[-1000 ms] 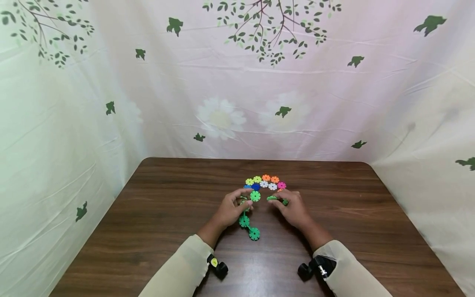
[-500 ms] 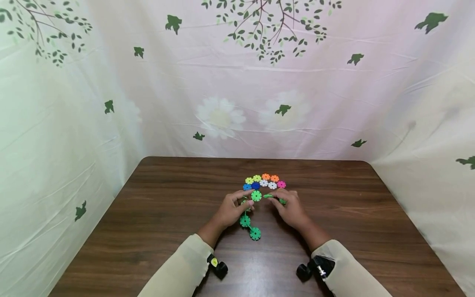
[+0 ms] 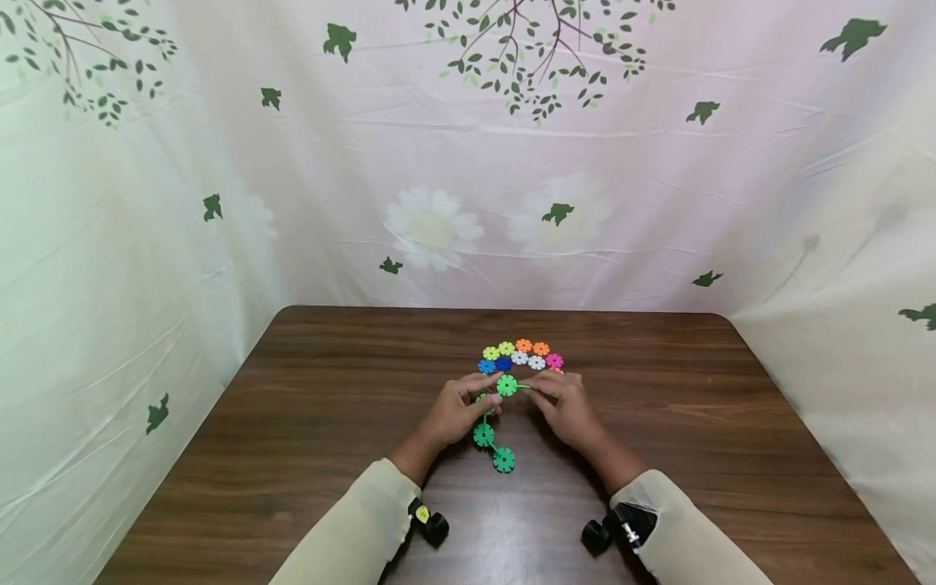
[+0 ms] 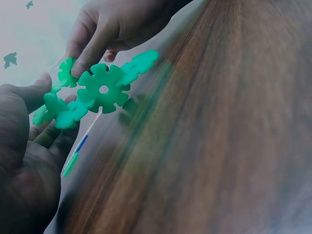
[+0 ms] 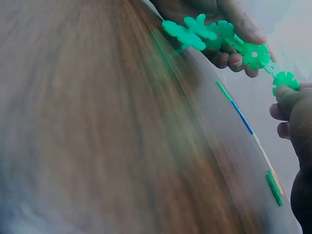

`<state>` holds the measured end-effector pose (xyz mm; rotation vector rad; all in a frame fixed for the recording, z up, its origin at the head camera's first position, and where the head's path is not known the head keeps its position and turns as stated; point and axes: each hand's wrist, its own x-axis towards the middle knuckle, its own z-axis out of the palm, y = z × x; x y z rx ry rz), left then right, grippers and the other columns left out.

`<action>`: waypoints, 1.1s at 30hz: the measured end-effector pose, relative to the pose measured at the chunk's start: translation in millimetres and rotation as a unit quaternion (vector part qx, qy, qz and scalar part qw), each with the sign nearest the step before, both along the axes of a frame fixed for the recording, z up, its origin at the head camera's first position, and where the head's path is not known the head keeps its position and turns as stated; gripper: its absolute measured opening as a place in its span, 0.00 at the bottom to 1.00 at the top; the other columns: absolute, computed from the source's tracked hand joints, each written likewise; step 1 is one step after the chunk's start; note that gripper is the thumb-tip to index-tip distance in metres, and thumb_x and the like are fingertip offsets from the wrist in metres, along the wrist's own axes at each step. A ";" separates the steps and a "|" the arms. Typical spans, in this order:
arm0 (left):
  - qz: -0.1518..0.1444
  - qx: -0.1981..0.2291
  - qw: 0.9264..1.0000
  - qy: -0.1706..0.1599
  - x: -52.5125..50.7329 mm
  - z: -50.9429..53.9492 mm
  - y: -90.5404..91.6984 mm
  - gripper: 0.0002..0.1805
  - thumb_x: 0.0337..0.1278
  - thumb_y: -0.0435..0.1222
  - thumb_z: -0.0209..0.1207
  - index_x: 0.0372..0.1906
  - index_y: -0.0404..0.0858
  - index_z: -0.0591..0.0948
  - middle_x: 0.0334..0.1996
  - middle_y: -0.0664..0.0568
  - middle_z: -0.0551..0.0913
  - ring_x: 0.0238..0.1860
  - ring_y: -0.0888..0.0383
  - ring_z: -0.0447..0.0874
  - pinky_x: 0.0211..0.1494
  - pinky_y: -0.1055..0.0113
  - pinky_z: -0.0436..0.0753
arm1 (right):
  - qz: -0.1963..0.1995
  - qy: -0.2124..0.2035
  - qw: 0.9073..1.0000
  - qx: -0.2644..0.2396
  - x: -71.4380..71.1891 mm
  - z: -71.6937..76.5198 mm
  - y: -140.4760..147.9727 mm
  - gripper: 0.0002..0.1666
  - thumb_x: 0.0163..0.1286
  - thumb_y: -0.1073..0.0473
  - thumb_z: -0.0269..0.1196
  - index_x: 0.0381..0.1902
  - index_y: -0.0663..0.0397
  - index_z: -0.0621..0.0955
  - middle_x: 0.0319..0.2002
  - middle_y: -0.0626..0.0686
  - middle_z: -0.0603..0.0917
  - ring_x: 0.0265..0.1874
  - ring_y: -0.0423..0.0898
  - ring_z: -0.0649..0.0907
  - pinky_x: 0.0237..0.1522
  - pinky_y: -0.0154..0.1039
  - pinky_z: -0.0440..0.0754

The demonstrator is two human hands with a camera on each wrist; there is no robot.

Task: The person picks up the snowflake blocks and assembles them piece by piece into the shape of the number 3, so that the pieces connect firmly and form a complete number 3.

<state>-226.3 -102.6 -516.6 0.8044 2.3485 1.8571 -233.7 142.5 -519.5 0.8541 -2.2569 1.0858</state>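
Observation:
Fingers and thumb of my left hand (image 3: pixel 453 413) hold a chain of green notched discs (image 3: pixel 483 435), linked edge to edge at differing angles. The chain's lower end hangs toward me, and one disc (image 3: pixel 507 385) faces up beside the fingertips. My right hand (image 3: pixel 572 409) pinches another green disc (image 5: pixel 285 82) between thumb and fingers. That disc meets the chain edge to edge; how deep the slots engage cannot be told. In the left wrist view the left hand (image 4: pixel 29 151) is at the left, partly hidden behind the chain.
Behind the hands, loose notched discs lie in rows on the brown table (image 3: pixel 351 390): yellow (image 3: pixel 491 353), orange (image 3: pixel 522 345), white (image 3: pixel 519 357), blue (image 3: pixel 502 363) and pink (image 3: pixel 554 360). A loose green disc (image 5: pixel 274 187) lies near the right hand. A printed curtain (image 3: pixel 468 195) hangs behind.
My right hand has moved slightly left with its green disc, closing the gap to the chain's disc. The left hand has stayed almost in place, still gripping the chain.

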 end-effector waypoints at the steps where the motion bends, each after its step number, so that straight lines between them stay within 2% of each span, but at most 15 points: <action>1: -0.002 -0.001 1.000 0.004 -0.1 0.3 0.0 0.26 0.80 0.32 0.62 0.75 0.27 0.76 0.49 0.34 0.88 0.46 0.45 0.92 0.48 0.74 0.84 | 0.001 0.003 1.000 0.001 -0.3 0.3 -0.1 0.14 0.64 0.75 0.76 0.44 0.55 0.95 0.38 0.52 0.94 0.36 0.48 0.90 0.48 0.42 0.68; 5: -0.008 -0.004 1.000 0.018 -0.3 2.6 0.1 0.26 0.79 0.31 0.62 0.74 0.26 0.75 0.43 0.36 0.87 0.44 0.53 0.88 0.45 0.73 0.82 | 0.010 0.022 1.000 0.006 -2.2 1.3 0.1 0.16 0.62 0.78 0.75 0.43 0.57 0.94 0.38 0.53 0.93 0.34 0.48 0.89 0.49 0.47 0.75; 10: -0.023 -0.009 0.999 0.023 -1.5 4.8 0.9 0.26 0.80 0.31 0.62 0.74 0.25 0.74 0.40 0.37 0.84 0.40 0.61 0.83 0.42 0.73 0.79 | 0.021 0.051 0.998 -0.005 -4.5 0.7 0.9 0.17 0.59 0.82 0.74 0.41 0.60 0.94 0.36 0.54 0.92 0.32 0.47 0.88 0.44 0.47 0.81; 14: -0.032 -0.009 0.999 0.020 -1.7 3.7 1.6 0.26 0.80 0.30 0.61 0.74 0.25 0.74 0.39 0.38 0.82 0.39 0.64 0.81 0.42 0.73 0.78 | 0.019 0.054 0.998 -0.007 -3.3 0.1 1.2 0.19 0.57 0.85 0.73 0.41 0.61 0.94 0.36 0.54 0.92 0.32 0.47 0.87 0.47 0.50 0.81; 21: -0.023 -0.010 0.999 0.020 1.1 3.2 4.7 0.26 0.79 0.30 0.62 0.74 0.25 0.74 0.40 0.38 0.82 0.38 0.65 0.77 0.43 0.73 0.77 | 0.014 0.053 0.998 -0.005 1.1 0.8 0.7 0.19 0.57 0.85 0.73 0.40 0.62 0.94 0.34 0.56 0.92 0.33 0.49 0.88 0.47 0.52 0.80; 26: -0.017 0.000 0.999 0.028 1.1 2.2 5.8 0.26 0.78 0.30 0.62 0.73 0.24 0.74 0.40 0.38 0.83 0.38 0.66 0.80 0.43 0.73 0.79 | 0.014 0.066 0.998 -0.006 1.6 1.4 -1.0 0.19 0.57 0.86 0.72 0.40 0.64 0.94 0.34 0.57 0.91 0.33 0.51 0.88 0.46 0.49 0.78; 29: -0.017 0.015 0.999 0.029 0.7 1.1 5.2 0.26 0.78 0.29 0.63 0.73 0.23 0.75 0.41 0.36 0.84 0.39 0.65 0.84 0.44 0.73 0.81 | 0.008 0.072 0.997 -0.005 1.4 1.4 -2.2 0.19 0.56 0.85 0.73 0.41 0.63 0.94 0.34 0.56 0.92 0.33 0.51 0.88 0.46 0.48 0.76; 33: -0.015 0.030 0.999 0.018 0.5 -0.9 2.7 0.26 0.77 0.29 0.64 0.73 0.23 0.77 0.46 0.32 0.86 0.41 0.62 0.90 0.45 0.72 0.85 | -0.004 0.067 0.998 0.003 1.3 1.2 -3.7 0.18 0.57 0.81 0.76 0.43 0.60 0.94 0.36 0.55 0.93 0.35 0.51 0.90 0.47 0.47 0.75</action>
